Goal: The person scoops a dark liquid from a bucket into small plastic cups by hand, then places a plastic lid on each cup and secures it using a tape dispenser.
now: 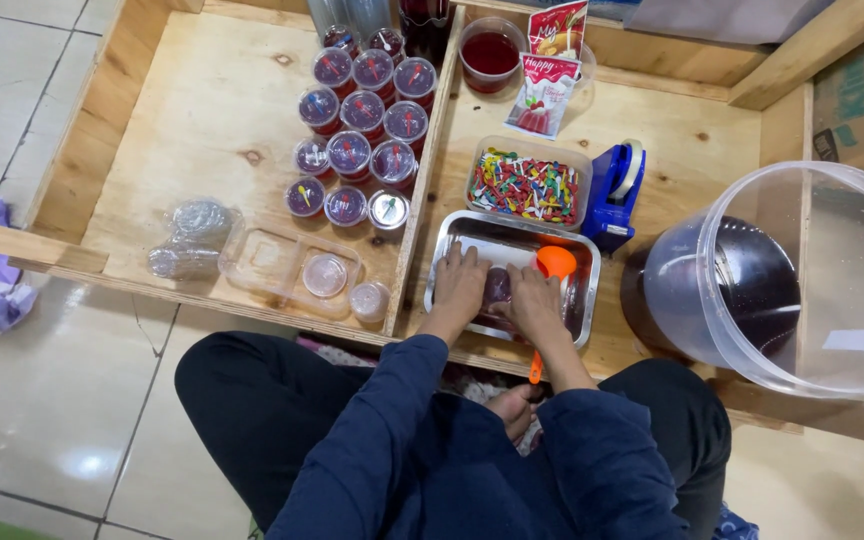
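Both my hands rest inside a shallow metal tray (472,229) in front of me. My left hand (459,287) and my right hand (535,300) press together on a small cup of dark purple liquid (497,286) that stands between them. An orange scoop (555,263) lies in the tray against my right hand, its handle sticking out over the near edge. How the fingers grip the cup is partly hidden.
Several lidded purple cups (362,112) stand in rows in the left wooden compartment (202,110), with empty clear cups (369,300) and lids (188,240) nearer. A tub of coloured picks (525,186), a blue tape dispenser (614,192), a bowl of red liquid (490,52), and a large clear bucket (792,280) surround the tray.
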